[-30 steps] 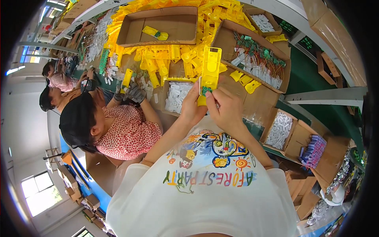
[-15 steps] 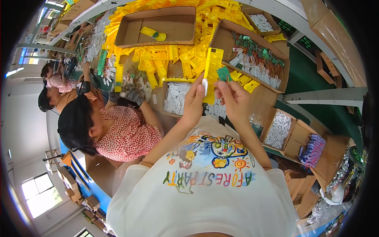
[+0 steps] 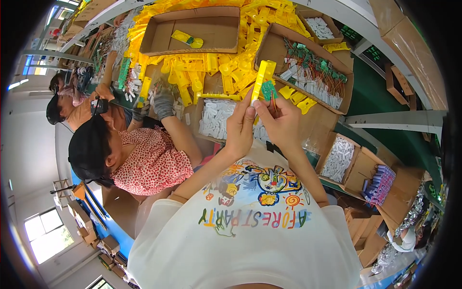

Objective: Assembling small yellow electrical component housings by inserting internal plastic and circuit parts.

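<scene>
My left hand grips a long yellow plastic casing, tilted upright and turned with its narrow side towards me. A small green circuit board with thin wires is pinched in the fingers of my right hand, close beside the casing. Both thumbs meet at the casing's lower end. My fingers hide most of that end. Below my hands stands a carton of small white plastic pieces.
A heap of yellow casings covers the far bench. A shallow cardboard box holds one casing; another holds wired boards and white parts. On the right sits a carton of purple cylinders. A gloved co-worker works at my left.
My hands have come together, and the casing has turned to its narrow side. The white piece at my left thumb is mostly out of sight. The co-worker's gloved hand has moved farther out.
</scene>
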`<state>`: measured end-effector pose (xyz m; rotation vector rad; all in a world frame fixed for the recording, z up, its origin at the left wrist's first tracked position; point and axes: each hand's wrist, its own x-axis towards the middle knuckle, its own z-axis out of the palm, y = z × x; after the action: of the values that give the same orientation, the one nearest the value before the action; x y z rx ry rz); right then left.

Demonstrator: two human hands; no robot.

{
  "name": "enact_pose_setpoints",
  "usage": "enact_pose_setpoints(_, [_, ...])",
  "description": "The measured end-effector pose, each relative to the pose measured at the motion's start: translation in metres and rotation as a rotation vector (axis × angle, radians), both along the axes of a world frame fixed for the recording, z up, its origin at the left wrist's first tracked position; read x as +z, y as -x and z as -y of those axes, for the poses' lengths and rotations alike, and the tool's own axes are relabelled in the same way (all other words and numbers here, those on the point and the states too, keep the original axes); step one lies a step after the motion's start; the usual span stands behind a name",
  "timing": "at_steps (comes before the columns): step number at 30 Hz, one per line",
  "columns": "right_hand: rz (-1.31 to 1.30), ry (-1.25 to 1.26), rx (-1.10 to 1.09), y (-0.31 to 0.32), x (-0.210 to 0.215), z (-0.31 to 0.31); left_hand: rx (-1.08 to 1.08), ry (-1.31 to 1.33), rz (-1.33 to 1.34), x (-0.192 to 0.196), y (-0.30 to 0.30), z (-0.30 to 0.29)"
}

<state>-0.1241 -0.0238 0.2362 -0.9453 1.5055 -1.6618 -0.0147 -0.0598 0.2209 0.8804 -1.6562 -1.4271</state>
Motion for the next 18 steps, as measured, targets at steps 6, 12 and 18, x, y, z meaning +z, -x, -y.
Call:
enact_pose_setpoints(6, [-0.345, 0.067, 0.076, 0.021, 0.003, -0.009, -0.009, -0.634, -0.466, 0.0, -0.002, 0.019])
enact_pose_setpoints(12, [-0.223, -0.157, 0.258, 0.021, -0.004, -0.013, -0.199, -0.723, -0.595, 0.01, -0.002, 0.019])
enact_pose_setpoints(18, [-0.562, 0.106, -0.071, 0.015, 0.006, -0.011, -0.213, -0.757, -0.589, 0.01, -0.003, 0.02])
